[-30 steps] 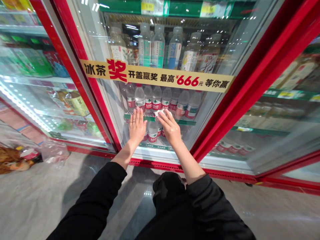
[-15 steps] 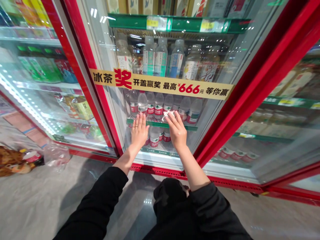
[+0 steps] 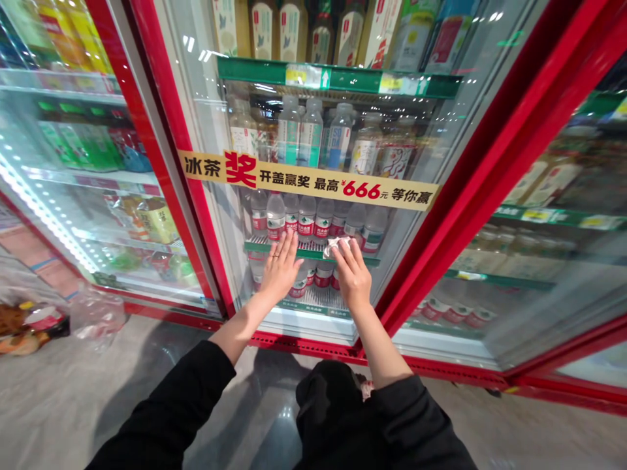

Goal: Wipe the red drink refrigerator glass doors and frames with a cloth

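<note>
My left hand (image 3: 281, 270) lies flat against the glass door (image 3: 208, 225) of a drinks fridge, fingers together and stretched upward, a ring on one of them. To its right, my right hand (image 3: 354, 282) presses a crumpled white tissue (image 3: 334, 246) to the same pane. Only the upper part of the tissue shows past my fingers. Behind the glass, at hand height, stand water bottles (image 3: 307, 220) with red labels, partly hidden by my hands. A yellow sticker strip (image 3: 304, 181) with printed characters crosses the door above both hands.
Red frames (image 3: 470, 163) border the door. Soda and tea bottles (image 3: 311, 134) fill the shelves higher up. Another lit fridge stands at left, one more at right. On the grey floor (image 3: 161, 391) at left lie a clear plastic bag (image 3: 98, 316) and a dark bottle (image 3: 49, 318).
Both hands appear slightly lower on the glass, my left one a little farther right and nearer the other. The view has tilted up, showing more of the top shelf.
</note>
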The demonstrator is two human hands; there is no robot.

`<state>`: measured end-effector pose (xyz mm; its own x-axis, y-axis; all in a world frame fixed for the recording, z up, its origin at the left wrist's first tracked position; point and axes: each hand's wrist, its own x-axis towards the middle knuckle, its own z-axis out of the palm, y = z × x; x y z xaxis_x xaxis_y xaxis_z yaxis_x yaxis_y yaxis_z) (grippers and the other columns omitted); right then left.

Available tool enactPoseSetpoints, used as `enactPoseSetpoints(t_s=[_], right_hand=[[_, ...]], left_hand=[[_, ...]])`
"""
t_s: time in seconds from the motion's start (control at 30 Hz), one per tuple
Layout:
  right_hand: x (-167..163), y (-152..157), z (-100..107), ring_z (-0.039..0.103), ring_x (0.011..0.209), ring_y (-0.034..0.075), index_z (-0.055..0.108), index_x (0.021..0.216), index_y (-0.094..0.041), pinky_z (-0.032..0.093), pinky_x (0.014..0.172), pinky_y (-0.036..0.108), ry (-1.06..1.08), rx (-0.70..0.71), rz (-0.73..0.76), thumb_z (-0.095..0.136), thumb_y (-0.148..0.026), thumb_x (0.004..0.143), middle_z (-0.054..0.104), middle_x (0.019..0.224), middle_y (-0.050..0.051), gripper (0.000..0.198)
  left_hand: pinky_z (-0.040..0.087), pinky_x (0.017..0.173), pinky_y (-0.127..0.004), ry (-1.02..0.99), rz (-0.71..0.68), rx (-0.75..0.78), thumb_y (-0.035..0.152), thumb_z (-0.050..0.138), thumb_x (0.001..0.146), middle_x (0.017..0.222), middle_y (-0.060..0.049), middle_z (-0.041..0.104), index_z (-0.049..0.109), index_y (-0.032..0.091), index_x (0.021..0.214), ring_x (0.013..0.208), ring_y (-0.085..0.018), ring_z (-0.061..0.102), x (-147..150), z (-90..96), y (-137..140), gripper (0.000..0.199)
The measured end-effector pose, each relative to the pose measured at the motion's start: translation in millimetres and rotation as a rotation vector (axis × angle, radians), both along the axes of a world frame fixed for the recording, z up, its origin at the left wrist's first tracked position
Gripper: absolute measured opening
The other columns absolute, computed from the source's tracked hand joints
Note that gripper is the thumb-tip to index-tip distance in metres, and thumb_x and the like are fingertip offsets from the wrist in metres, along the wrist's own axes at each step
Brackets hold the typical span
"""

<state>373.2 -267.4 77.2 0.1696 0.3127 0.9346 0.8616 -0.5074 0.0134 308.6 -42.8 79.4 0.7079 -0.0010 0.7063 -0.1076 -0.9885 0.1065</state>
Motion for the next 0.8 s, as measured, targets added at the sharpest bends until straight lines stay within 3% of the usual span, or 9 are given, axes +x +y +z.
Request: enactPoseSetpoints(t_s=[0.1,0.23,0.37,0.47,0.57,0.7,0.8], right_hand=[[1,15,10,0.037,0.164,0.028,0.037,0.173,-0.034,0.047,0.132,0.057,-0.029,0.055,-0.022,0.047,-0.01,0.111,0.052,0.17,0.006,0.067],[1,11,7,0.04,0.163,0.027,0.039,0.173,-0.031,0.049,0.132,0.055,-0.053,-0.003,-0.007,0.049,-0.012,0.112,0.058,0.165,0.008,0.065],[4,-22,-6,0.044,0.161,0.026,0.042,0.171,-0.031,0.048,0.132,0.05,-0.031,-0.074,-0.028,0.054,-0.008,0.11,0.059,0.165,0.005,0.066],[8,-32,-8,0.038,0.164,0.028,0.046,0.169,-0.034,0.045,0.134,0.055,0.019,0.028,-0.086,0.051,-0.009,0.111,0.056,0.167,0.004,0.063],[7,-19,-3,0.032,0.166,0.029,0.043,0.17,-0.034,0.04,0.136,0.059,0.056,0.131,-0.093,0.047,-0.011,0.113,0.052,0.171,0.004,0.062],[-2,-2,-5,0.034,0.166,0.027,0.04,0.172,-0.03,0.039,0.137,0.057,0.069,-0.047,0.0,0.046,-0.012,0.114,0.053,0.17,0.007,0.061],[-6,-9,-14,0.037,0.165,0.025,0.037,0.173,-0.029,0.043,0.136,0.054,0.054,-0.147,0.038,0.047,-0.011,0.113,0.055,0.169,0.007,0.064]], left_hand=[[0.025,0.141,-0.044,0.036,-0.118,0.138,0.033,0.056,0.11,0.183,-0.012,0.026,0.01,0.021,0.18,0.171,-0.026,0.023,6,22.5,-16,0.085],[0.018,0.143,-0.042,0.046,-0.175,0.24,0.03,0.063,0.107,0.185,-0.01,0.022,0.009,0.019,0.18,0.173,-0.025,0.018,12,39.7,-29,0.091],[0.013,0.144,-0.046,0.043,-0.175,0.234,0.035,0.061,0.108,0.185,-0.013,0.019,0.003,0.016,0.179,0.173,-0.027,0.015,16,36.6,-32,0.094],[0.01,0.144,-0.049,0.043,-0.178,0.206,0.04,0.06,0.109,0.185,-0.014,0.017,0.0,0.015,0.179,0.173,-0.029,0.013,19,31.9,-34,0.095],[0.009,0.144,-0.051,0.055,-0.179,0.192,0.041,0.06,0.109,0.185,-0.015,0.015,0.001,0.014,0.179,0.173,-0.03,0.011,20,30.7,-36,0.096],[0.006,0.144,-0.05,0.064,-0.168,0.224,0.032,0.066,0.105,0.185,-0.014,0.009,-0.004,0.013,0.178,0.174,-0.03,0.007,20,31.6,-35,0.103],[0.004,0.144,-0.048,0.064,-0.172,0.254,0.034,0.07,0.102,0.185,-0.013,0.004,-0.014,0.013,0.175,0.174,-0.029,0.004,20,32.4,-32,0.114]])
